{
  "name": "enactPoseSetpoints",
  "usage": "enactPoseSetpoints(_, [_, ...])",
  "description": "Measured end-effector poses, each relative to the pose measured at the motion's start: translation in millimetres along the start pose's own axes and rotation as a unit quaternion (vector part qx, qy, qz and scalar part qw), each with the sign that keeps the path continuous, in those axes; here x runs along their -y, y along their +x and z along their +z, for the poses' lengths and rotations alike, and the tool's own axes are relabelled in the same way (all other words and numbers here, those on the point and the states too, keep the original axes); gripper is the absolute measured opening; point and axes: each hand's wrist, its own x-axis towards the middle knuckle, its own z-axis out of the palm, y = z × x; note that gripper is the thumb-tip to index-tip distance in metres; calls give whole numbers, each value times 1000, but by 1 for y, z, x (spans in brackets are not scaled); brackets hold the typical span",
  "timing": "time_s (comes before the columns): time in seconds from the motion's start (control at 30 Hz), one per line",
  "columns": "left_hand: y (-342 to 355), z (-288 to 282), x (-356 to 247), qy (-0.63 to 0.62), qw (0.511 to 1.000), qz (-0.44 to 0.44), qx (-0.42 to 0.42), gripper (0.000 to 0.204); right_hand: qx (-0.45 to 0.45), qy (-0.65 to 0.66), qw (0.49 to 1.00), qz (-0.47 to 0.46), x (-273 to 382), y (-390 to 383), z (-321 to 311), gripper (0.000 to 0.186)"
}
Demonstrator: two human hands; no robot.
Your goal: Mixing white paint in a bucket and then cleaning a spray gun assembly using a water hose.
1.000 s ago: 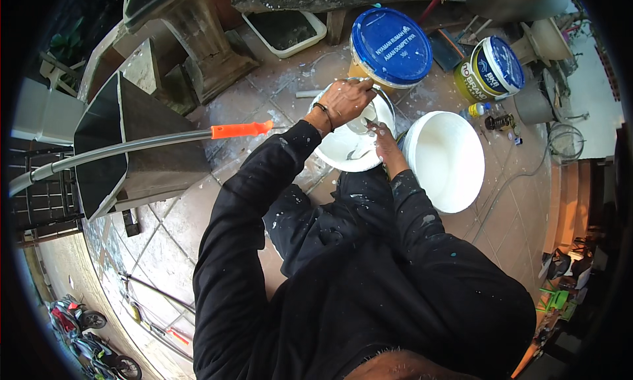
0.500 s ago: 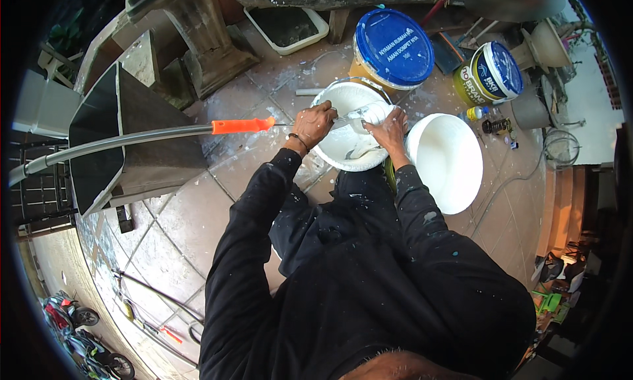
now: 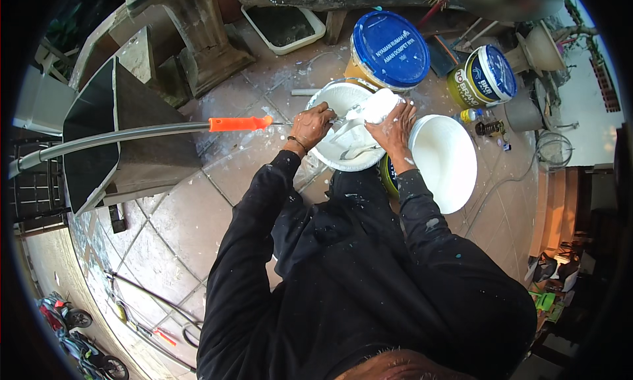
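A paint roller spans both my hands above a white bucket (image 3: 340, 95) of white paint. My left hand (image 3: 311, 125) is closed round its thin metal rod, beside the orange handle (image 3: 239, 123), which sits on a long grey pole (image 3: 135, 136) running off to the left. At the rod's other end, my right hand (image 3: 394, 127) grips the white, paint-coated roller sleeve (image 3: 374, 107). A narrow greyish piece (image 3: 359, 152) lies in the bucket under my right hand; its kind is unclear. Paint smears both hands.
A larger white bucket (image 3: 450, 162) stands close on the right. Beyond are a blue-lidded pail (image 3: 390, 50) and a yellow-green paint pail (image 3: 476, 76). A dark angular planter (image 3: 155, 136) stands at left, under the pole. Hoses and tools (image 3: 148, 327) lie lower left.
My right hand has turned and shifted slightly right and up with the roller sleeve, so more of the sleeve shows. My left hand stays almost in place on the rod.
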Motion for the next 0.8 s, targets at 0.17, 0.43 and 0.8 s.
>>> enactPoseSetpoints(0.17, [-2, -3, -5, -19, 1000, -7, -10, 13, -74, -11, 996, -44, 3, -10, -9, 100])
enactPoseSetpoints(0.43, [-6, -3, -11, -25, 999, -18, -37, 16, -94, -26, 994, -49, 11, -15, -23, 103])
enactPoseSetpoints(0.8, [-11, -1, -16, -34, 996, -32, -73, 17, -113, -31, 991, -64, 16, -15, -35, 106])
